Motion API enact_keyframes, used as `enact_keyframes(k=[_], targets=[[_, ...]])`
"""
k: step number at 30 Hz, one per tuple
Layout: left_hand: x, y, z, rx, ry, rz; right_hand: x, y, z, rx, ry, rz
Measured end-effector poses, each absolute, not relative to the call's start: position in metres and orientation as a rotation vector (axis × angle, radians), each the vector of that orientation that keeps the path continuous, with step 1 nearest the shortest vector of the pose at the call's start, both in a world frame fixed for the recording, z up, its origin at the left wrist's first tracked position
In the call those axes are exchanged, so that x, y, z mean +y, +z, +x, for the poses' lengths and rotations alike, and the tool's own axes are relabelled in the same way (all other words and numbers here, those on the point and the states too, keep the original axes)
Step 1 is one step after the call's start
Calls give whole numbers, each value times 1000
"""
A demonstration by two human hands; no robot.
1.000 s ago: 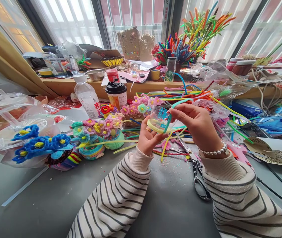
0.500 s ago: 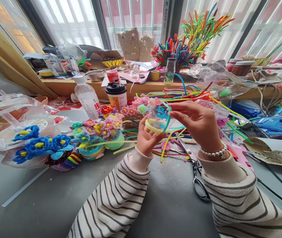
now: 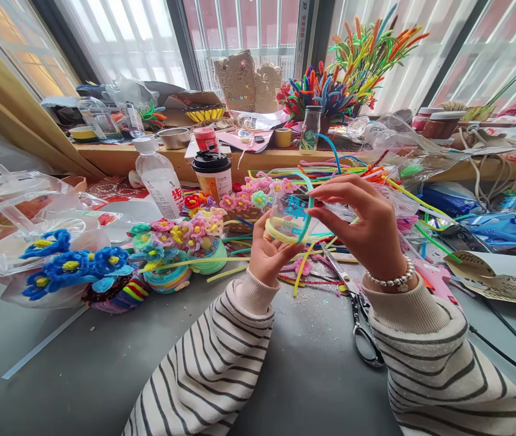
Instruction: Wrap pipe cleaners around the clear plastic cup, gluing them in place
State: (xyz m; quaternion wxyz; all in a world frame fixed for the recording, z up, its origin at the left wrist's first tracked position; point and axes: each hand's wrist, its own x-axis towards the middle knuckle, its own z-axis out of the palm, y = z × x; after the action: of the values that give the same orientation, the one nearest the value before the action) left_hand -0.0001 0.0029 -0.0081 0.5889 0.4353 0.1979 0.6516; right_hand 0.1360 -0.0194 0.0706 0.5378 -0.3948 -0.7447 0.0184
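Note:
My left hand (image 3: 264, 259) grips a clear plastic cup (image 3: 281, 212) with blue print, lying tilted on its side. A yellow pipe cleaner (image 3: 278, 232) runs round the cup near the left palm. Across the cup's right part goes a teal pipe cleaner (image 3: 304, 229), pinched between the thumb and fingertips of my right hand (image 3: 362, 221). Its lighter free end arches up above the cup. Scissors (image 3: 354, 297) with black handles lie partly spread below my right hand. Part of the cup's far side is hidden by the fingers.
Pipe-cleaner flower pots (image 3: 165, 275) and blue pipe-cleaner flowers (image 3: 69, 263) stand at the left. Behind are a water bottle (image 3: 155, 172) and a lidded paper cup (image 3: 215, 178). Loose pipe cleaners (image 3: 303, 266) are strewn beyond my hands. Brown paper (image 3: 503, 284) lies at the right.
The teal pipe cleaner's free end has come up into an arch above the cup. My right fingers have shifted slightly along it; my left hand holds the cup in nearly the same place.

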Motion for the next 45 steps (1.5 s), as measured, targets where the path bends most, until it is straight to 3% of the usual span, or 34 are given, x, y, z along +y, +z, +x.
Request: enact_keyframes(k=[5, 24, 45], targets=[[3, -9, 0, 470, 1539, 1017, -21, 73, 138, -1844, -80, -972], [3, -12, -1, 426, 1544, 1036, -19, 70, 138, -1897, 95, -906], [6, -13, 2, 421, 1606, 1084, -18, 69, 129, -1897, -42, -1030]])
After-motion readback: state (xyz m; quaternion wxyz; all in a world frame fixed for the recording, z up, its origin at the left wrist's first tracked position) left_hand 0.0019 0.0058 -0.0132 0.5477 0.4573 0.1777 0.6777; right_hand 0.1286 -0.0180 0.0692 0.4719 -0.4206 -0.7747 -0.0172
